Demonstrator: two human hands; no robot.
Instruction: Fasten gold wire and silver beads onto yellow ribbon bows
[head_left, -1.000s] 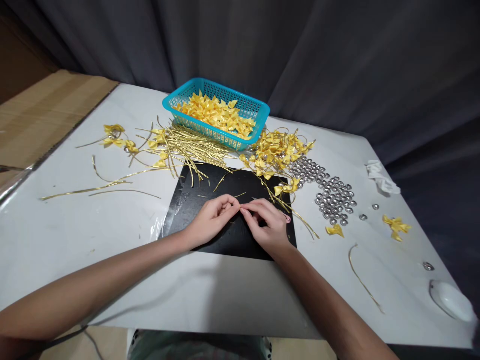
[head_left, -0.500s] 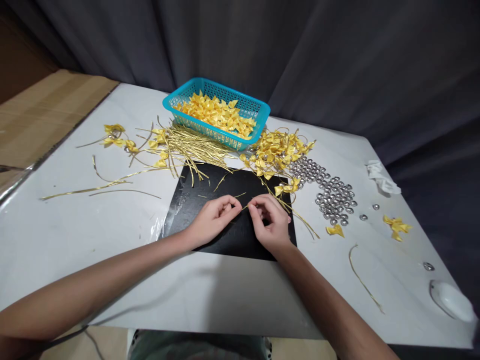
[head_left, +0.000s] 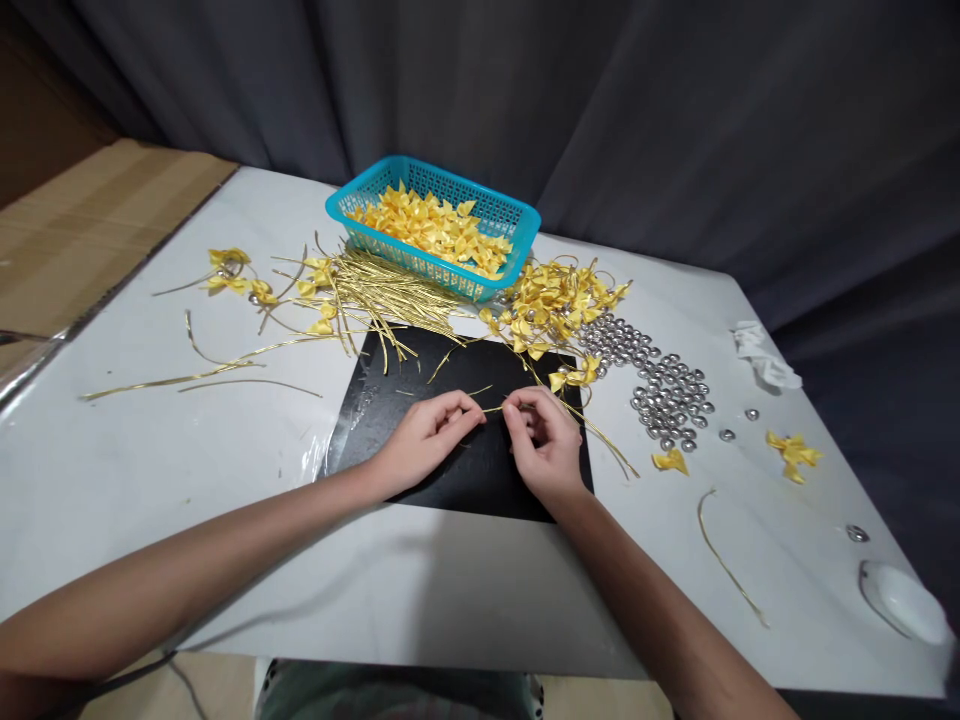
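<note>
My left hand (head_left: 435, 435) and my right hand (head_left: 546, 440) face each other above a black mat (head_left: 450, 485). Between their pinched fingertips runs a short stretch of gold cord (head_left: 493, 409), held at both ends. The rest of that cord is hidden by the fingers. Beyond the mat lies a bundle of cut gold cords (head_left: 397, 290). Right of it is a heap of yellow ribbon bows (head_left: 555, 300) with cords attached. Small silver bells or beads (head_left: 667, 390) cluster to the right of my right hand; their exact kind is too small to tell.
A blue plastic basket (head_left: 525, 222) of yellow bows stands at the back. Loose cords (head_left: 180, 380) lie at left, and one curved cord (head_left: 724, 555) at right. Crumpled white tissue (head_left: 765, 355) and a white rounded object (head_left: 904, 600) are near the right edge. Cardboard (head_left: 90, 240) borders the left.
My right hand has shifted slightly right, away from my left. More of the gold cord shows between the fingertips. My left hand has barely moved.
</note>
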